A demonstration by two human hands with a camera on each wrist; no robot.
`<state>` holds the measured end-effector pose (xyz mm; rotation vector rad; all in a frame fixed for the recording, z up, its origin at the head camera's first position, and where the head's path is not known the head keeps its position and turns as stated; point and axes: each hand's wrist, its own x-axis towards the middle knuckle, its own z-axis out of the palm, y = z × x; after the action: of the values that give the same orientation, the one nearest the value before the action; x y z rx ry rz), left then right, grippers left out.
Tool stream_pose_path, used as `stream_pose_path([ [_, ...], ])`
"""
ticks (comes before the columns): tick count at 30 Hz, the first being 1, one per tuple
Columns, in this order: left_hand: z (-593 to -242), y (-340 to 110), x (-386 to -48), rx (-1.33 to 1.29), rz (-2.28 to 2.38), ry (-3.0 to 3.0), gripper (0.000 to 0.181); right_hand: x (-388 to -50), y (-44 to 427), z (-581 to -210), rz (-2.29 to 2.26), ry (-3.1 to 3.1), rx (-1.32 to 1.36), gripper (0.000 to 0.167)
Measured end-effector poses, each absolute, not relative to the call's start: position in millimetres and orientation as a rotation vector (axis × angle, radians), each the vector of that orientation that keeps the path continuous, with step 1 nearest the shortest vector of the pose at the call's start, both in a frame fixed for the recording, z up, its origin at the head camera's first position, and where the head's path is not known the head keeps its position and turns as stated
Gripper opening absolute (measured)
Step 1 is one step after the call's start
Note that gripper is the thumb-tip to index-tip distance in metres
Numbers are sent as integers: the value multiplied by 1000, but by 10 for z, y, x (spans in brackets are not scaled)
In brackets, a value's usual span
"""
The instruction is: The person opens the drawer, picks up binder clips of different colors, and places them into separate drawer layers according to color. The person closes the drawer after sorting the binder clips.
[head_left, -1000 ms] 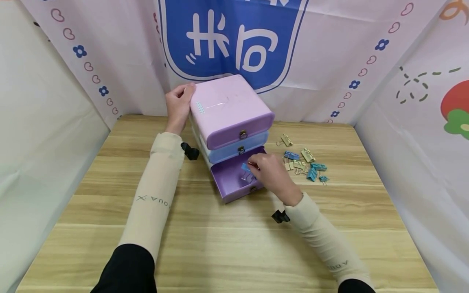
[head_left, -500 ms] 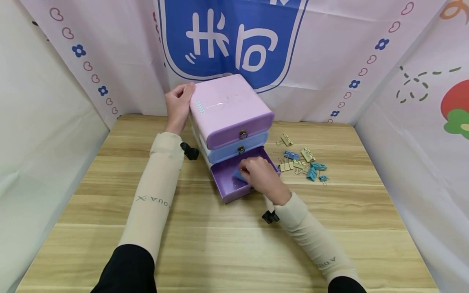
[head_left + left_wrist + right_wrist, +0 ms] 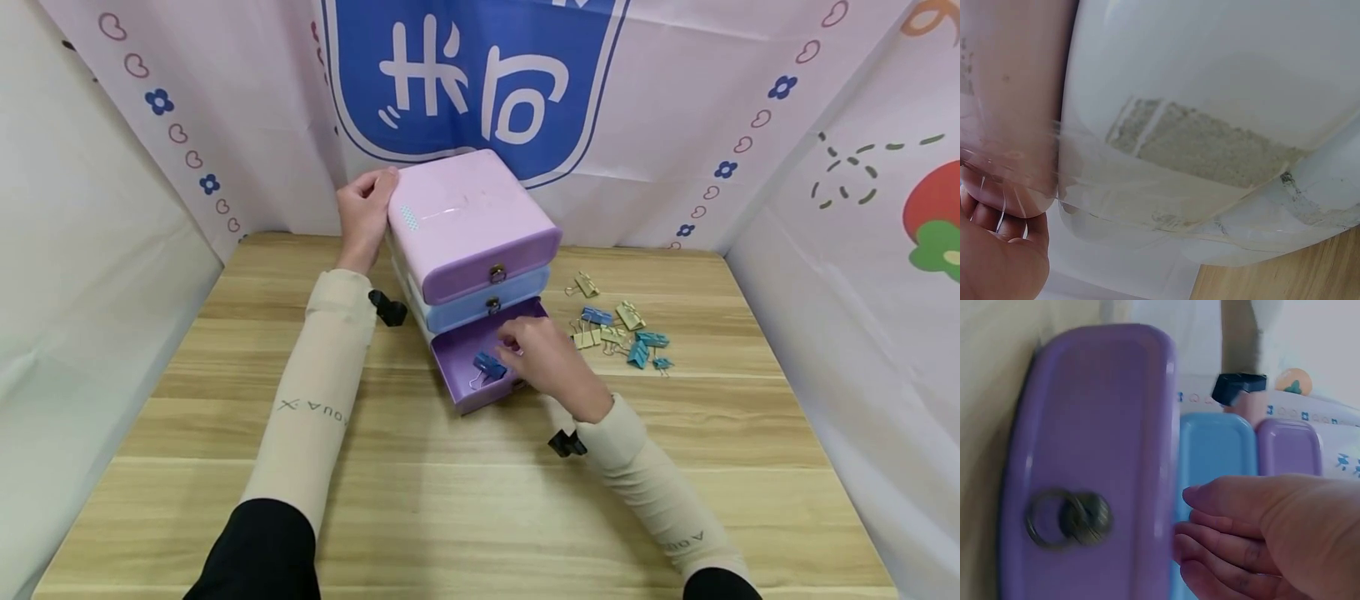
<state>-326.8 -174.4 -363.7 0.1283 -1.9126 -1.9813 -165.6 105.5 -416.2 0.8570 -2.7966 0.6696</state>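
A small fabric-lined booth is indicated: a wood-grain tabletop [image 3: 420, 517] is seen beneath the left grip [image 3: 363, 218] and the right grip [image 3: 551, 358], enclosed on three sides. Beyond both grips a backdrop [image 3: 660, 125] is hung, printed with hearts [image 3: 177, 133], flowers [image 3: 159, 102] and a blue emblem [image 3: 480, 71]. Left of the left grip a pale sheet [image 3: 82, 225] is hung; right of the right grip a panel [image 3: 840, 308] is decorated with red-and-green artwork [image 3: 941, 196].

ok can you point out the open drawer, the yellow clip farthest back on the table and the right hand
open drawer [image 3: 1097, 419]: right wrist view, on its purple front panel
yellow clip [image 3: 588, 287]: head view, on its body
right hand [image 3: 550, 357]: head view, on the back of it
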Motion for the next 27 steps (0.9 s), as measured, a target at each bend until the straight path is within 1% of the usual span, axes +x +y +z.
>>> stream_pose_path([
  [6,-3628,-1733,-3265,131,-1989,-1911,29,-1646,1322,-4025,684,-2780,819,16],
  [11,-3630,-1736,-3268,145,-1996,-1911,28,-1633,1536,-3936,720,-2787,764,13],
  [14,-3631,-1738,-3269,149,-1998,-1909,28,-1627,1640,-3894,706,-2806,730,16],
  [18,-3633,-1732,-3260,148,-1993,-1913,28,-1625,1771,-3880,658,-2819,704,21],
  [27,-3630,-1733,-3262,149,-1997,-1910,29,-1633,2025,-3959,637,-2835,676,21],
])
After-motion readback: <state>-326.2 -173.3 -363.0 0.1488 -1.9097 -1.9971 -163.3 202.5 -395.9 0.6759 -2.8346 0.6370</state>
